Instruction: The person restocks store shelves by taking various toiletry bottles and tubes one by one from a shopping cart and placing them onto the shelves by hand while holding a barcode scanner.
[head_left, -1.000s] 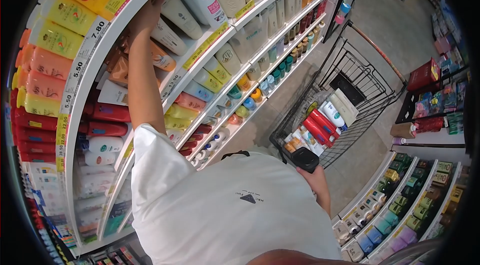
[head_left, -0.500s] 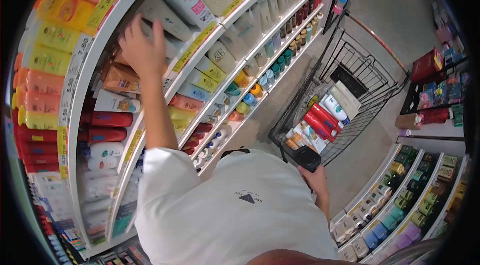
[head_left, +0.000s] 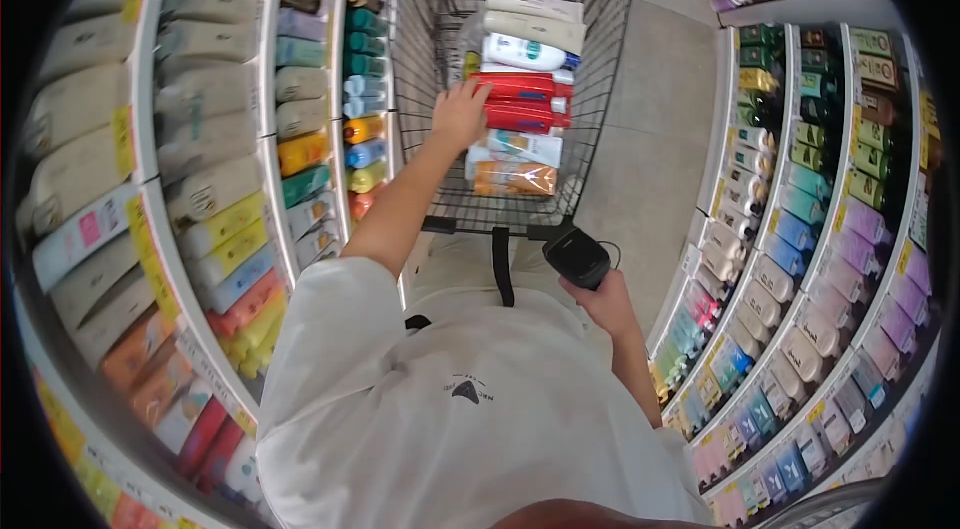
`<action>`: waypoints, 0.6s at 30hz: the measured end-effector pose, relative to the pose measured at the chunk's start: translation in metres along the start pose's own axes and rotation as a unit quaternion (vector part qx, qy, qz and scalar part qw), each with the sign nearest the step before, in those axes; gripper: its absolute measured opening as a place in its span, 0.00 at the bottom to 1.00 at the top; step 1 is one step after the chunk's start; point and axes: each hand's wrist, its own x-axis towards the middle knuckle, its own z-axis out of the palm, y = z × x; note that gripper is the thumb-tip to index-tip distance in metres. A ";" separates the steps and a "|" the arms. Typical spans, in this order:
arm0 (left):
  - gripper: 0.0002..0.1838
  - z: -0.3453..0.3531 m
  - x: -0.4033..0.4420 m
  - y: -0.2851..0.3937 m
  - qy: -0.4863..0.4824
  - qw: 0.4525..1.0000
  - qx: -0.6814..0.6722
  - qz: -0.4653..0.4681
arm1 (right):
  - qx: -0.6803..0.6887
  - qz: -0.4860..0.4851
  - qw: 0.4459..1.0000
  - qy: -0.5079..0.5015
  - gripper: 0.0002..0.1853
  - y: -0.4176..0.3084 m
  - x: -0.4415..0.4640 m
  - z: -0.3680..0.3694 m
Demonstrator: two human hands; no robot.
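My left hand [head_left: 461,115] reaches over the left side of the cart's load, fingers spread at the left ends of two red bottles [head_left: 520,101]. Whether the fingertips touch them I cannot tell. Above these lie a white bottle with a blue cap [head_left: 525,52] and pale cream bottles [head_left: 535,26]. Below are white tubes [head_left: 525,146] and an orange pack [head_left: 515,178]. My right hand [head_left: 602,301] is closed around a black handheld device [head_left: 577,258], just outside the cart's near edge.
The wire shopping cart [head_left: 600,94] stands directly ahead. Shelves of bottles and tubes [head_left: 148,129] curve along the left, and more stocked shelves [head_left: 785,219] line the right. Grey floor [head_left: 645,144] shows between the cart and the right shelves.
My left hand has left the tubes on the left shelf and is now over the cart. The view has turned toward the cart, while my right hand still holds the black device.
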 end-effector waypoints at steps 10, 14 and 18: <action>0.39 0.070 0.086 -0.014 -0.133 0.985 0.083 -0.067 | 0.001 0.103 0.994 -0.022 0.18 0.041 -0.032 -0.019; 0.40 0.063 0.103 -0.013 -0.266 0.957 0.113 -0.023 | -0.006 0.124 0.992 -0.026 0.19 0.057 -0.032 -0.024; 0.38 0.073 0.083 -0.012 -0.191 0.977 0.083 -0.041 | -0.027 0.111 0.993 -0.018 0.19 0.045 -0.029 -0.034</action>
